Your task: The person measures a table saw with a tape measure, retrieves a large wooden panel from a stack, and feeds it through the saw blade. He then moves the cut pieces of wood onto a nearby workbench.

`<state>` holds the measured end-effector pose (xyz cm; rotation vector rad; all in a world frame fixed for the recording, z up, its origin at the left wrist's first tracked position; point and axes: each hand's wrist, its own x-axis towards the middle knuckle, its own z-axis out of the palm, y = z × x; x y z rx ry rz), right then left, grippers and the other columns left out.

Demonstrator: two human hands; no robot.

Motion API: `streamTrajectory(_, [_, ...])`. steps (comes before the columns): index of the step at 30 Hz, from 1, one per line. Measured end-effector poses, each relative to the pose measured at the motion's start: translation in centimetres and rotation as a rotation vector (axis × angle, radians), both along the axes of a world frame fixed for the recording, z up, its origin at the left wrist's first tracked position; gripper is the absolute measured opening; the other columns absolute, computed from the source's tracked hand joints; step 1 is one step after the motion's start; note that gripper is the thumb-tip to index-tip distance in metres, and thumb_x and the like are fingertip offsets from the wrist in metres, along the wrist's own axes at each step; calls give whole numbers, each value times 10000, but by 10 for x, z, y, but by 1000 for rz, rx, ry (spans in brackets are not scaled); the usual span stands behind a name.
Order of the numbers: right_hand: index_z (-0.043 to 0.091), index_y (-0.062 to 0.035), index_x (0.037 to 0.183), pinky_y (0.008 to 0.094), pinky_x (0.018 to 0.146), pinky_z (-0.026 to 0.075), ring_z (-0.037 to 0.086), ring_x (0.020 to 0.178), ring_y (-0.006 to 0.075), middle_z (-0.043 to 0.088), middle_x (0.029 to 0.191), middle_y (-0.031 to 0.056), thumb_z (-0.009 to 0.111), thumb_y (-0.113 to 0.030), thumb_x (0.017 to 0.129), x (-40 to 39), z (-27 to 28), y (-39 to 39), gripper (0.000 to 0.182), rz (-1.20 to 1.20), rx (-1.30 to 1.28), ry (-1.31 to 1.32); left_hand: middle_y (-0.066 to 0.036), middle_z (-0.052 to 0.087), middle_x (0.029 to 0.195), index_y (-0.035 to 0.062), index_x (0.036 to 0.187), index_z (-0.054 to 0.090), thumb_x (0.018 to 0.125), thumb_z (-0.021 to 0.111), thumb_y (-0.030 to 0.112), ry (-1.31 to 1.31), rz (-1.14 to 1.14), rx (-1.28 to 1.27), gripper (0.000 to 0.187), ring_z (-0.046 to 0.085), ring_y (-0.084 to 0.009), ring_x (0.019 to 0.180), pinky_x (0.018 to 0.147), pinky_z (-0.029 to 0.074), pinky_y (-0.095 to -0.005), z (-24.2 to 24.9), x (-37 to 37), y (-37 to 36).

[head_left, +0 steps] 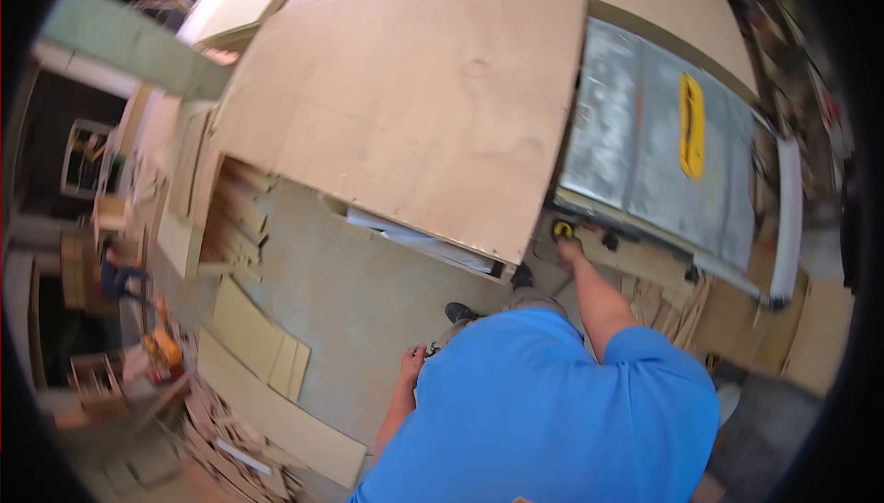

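My right hand (pixel 570 247) reaches forward to the near left corner of a table saw (pixel 608 116). Its fingers are at a small round yellow-and-black object (pixel 563 229) just below the saw's top; blur hides exactly what it is. A long yellow insert (pixel 691 126) is set in the saw's grey metal top. Down at my left side, my left hand (pixel 412 363) is closed, with a small dark thing (pixel 432 349) at its fingertips that I cannot make out.
A large plywood worktable (pixel 396 107) adjoins the saw on the left, with white sheets (pixel 424 241) under its edge. Boards (pixel 276 402) and offcuts (pixel 230 448) lie on the floor at left. Another person (pixel 120 277) is at the far left. A pale rail (pixel 785 222) runs along the saw's right.
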<state>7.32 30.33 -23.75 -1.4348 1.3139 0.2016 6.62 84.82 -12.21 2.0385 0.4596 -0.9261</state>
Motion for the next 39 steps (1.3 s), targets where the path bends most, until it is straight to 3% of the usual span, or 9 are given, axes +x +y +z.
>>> streamTrajectory(2, [650, -55, 1074, 384, 511, 435, 509, 557, 191, 583, 707, 50, 645, -356, 916, -5, -24, 2, 340, -139, 31, -43, -129, 715, 1029, -6, 1161, 647, 955, 614, 398, -17, -61, -59, 455, 664, -177, 833, 721, 535, -333, -20, -14, 16])
streamTrajectory(7, [575, -112, 1230, 436, 693, 510, 597, 713, 236, 606, 1025, 95, 612, -338, 953, 10, 45, -10, 359, -449, 288, -174, -129, 708, 1038, -5, 1133, 645, 966, 607, 374, 27, -104, -81, 417, 662, -186, 873, 729, 537, -341, -51, -20, 53])
streamTrajectory(12, [423, -151, 1392, 535, 838, 500, 620, 954, 337, 538, 1265, 111, 572, -357, 976, 34, 40, -46, 488, -1116, 463, -435, -128, 701, 1048, -5, 1105, 642, 978, 601, 351, 44, -47, -131, 380, 660, -195, 912, 737, 540, -349, -48, 16, 54])
streamTrajectory(19, [418, -157, 1384, 531, 928, 449, 582, 1013, 333, 509, 1289, 85, 599, -417, 952, 53, 58, -49, 535, -1498, 488, -529, -135, 670, 1116, -5, 1183, 590, 965, 632, 397, 61, 96, -61, 459, 665, -243, 914, 734, 551, -360, 45, 58, -26])
streamTrajectory(23, [467, -191, 1285, 501, 940, 446, 555, 957, 251, 598, 1104, 55, 556, -319, 967, 34, 25, -61, 354, -1549, 830, -814, -132, 680, 1101, 4, 1191, 603, 960, 635, 428, 27, 31, -75, 484, 664, -234, 889, 740, 544, -374, 42, 54, -48])
streamTrajectory(28, [443, -57, 1303, 501, 1065, 370, 452, 1243, 276, 455, 1299, 117, 552, -302, 967, 4, 33, -34, 430, -1471, 935, -1021, -109, 710, 919, -17, 1089, 674, 956, 635, 436, -57, -150, -66, 474, 649, -166, 837, 722, 525, -325, -20, 14, -12])
streamTrajectory(33, [457, -88, 1274, 516, 1075, 372, 447, 1304, 304, 443, 1366, 158, 584, -231, 946, -30, 56, -32, 379, -1152, 1009, -961, -117, 719, 878, -26, 1049, 701, 939, 654, 413, -17, -137, 164, 455, 648, -155, 837, 738, 526, -327, 35, 6, -45])
streamTrajectory(38, [466, -175, 1320, 511, 1062, 392, 487, 1270, 309, 481, 1373, 160, 592, -283, 957, -32, 52, -32, 399, -815, 956, -987, -188, 730, 1003, 21, 1112, 691, 925, 595, 484, -90, -125, 189, 508, 698, -305, 957, 842, 531, -396, 17, 24, -26])
streamTrajectory(39, [461, -185, 1333, 509, 1064, 390, 493, 1262, 309, 495, 1363, 159, 591, -299, 960, -35, 47, -36, 411, -830, 951, -843, -202, 724, 1013, 33, 1122, 689, 923, 583, 494, -95, -117, 177, 513, 697, -331, 973, 852, 530, -405, 16, 26, -27])
